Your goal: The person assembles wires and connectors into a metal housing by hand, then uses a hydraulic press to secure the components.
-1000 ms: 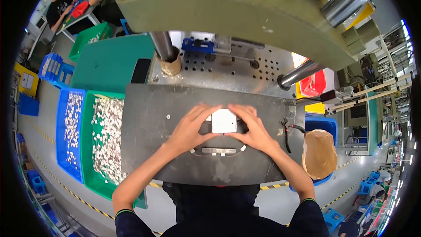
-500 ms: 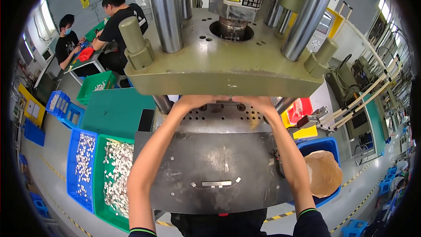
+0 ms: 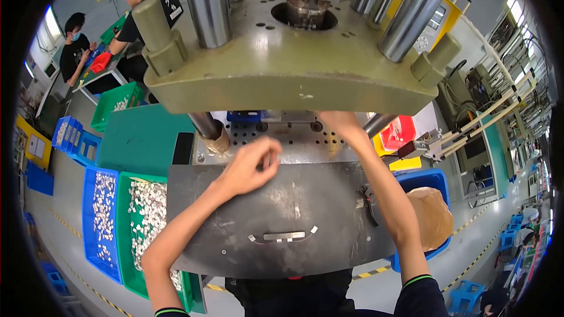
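Press station: right hand beneath the plate, wired bar on the board

Item: one olive press (image 3: 294,91), upper middle of the frame, its heavy plate raised over a perforated bed.
Item: one dark board (image 3: 241,217), centre.
Item: one green bin (image 3: 122,211), lower left, heaped with small pale pieces.
Item: left hand (image 3: 254,164), just left of centre, half-curled, nothing visible in it.
Item: right hand (image 3: 341,122), fingers hidden beneath the plate; grip could not be told.
Item: one metal bar (image 3: 284,236) with wired ends, lower middle, lying untouched.
Progress, as judged: reach seemingly unfinished; bar still unhandled.
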`<state>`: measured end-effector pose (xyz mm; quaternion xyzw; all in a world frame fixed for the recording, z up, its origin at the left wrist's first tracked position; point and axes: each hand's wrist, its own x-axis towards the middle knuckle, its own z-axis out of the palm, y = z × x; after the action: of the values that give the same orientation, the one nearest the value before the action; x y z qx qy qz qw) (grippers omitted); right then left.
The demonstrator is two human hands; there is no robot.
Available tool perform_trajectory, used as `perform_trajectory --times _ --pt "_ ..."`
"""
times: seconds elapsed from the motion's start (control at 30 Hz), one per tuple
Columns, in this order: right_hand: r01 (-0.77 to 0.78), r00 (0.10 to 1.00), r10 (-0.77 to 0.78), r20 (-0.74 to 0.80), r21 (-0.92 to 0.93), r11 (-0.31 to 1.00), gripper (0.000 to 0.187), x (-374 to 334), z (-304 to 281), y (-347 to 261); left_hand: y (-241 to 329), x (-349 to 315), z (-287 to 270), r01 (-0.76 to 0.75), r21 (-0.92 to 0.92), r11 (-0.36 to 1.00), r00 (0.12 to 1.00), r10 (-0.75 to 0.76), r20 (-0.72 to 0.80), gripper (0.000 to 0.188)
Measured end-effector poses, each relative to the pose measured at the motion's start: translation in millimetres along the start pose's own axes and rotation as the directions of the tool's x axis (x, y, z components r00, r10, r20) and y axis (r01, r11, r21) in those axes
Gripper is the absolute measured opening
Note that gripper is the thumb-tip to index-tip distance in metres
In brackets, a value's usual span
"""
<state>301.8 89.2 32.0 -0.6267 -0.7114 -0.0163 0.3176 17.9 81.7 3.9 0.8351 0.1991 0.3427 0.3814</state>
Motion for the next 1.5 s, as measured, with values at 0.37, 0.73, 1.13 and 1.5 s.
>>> perform_trajectory --times 0.37,0.73,1.13,1.5 --pt "0.097 0.994 -0.098 -0.054 -0.016 0.995 0.030 10.5 12.0 13.5 -4.7 -35.0 13.3 0.183 0.090 0.979 0.951 -0.199 0.236 0.019" --pt "0.183 0.964 -0.197 -0.180 -0.090 0.979 0.043 16.4 38.1 49.4 -3.6 -39.7 28.0 0.143 0.167 0.976 0.956 -0.179 0.233 0.019" --pt "-0.396 0.640 -0.266 0.721 0.606 0.690 0.008 -177.2 -96.0 -86.6 120.7 -154.4 -7.9 0.472 -0.023 0.881 0.836 -0.439 0.330 0.008" --pt "-0.902 0.425 0.628 0.652 0.245 0.356 0.018 -421.1 -92.5 -110.7 109.6 -323.3 31.5 0.795 0.253 0.551 0.574 -0.819 -0.021 0.020"
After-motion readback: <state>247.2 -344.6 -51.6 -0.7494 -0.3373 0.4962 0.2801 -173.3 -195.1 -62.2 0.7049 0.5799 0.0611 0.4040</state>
